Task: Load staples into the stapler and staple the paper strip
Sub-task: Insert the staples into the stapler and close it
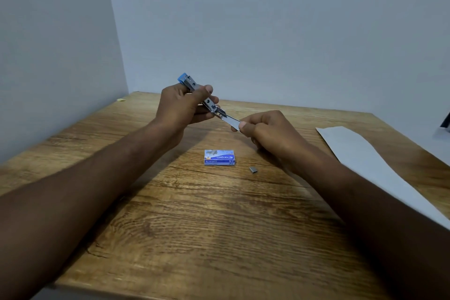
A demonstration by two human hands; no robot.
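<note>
My left hand (pixel 183 106) grips a small metal stapler (pixel 194 86) with a blue end, held in the air above the table and tilted down to the right. My right hand (pixel 265 129) pinches a silver staple strip (pixel 232 122) at its right end; the strip's other end meets the stapler's open front. A blue staple box (pixel 220 157) lies flat on the table below both hands. A short loose piece of staples (pixel 253 169) lies just right of the box. The white paper strip (pixel 365 158) lies along the table's right side.
The wooden table (pixel 194 226) stands in a corner, with pale walls at the left and back. A small yellowish scrap (pixel 121 99) lies at the far left corner. A dark object (pixel 446 119) shows at the right frame edge.
</note>
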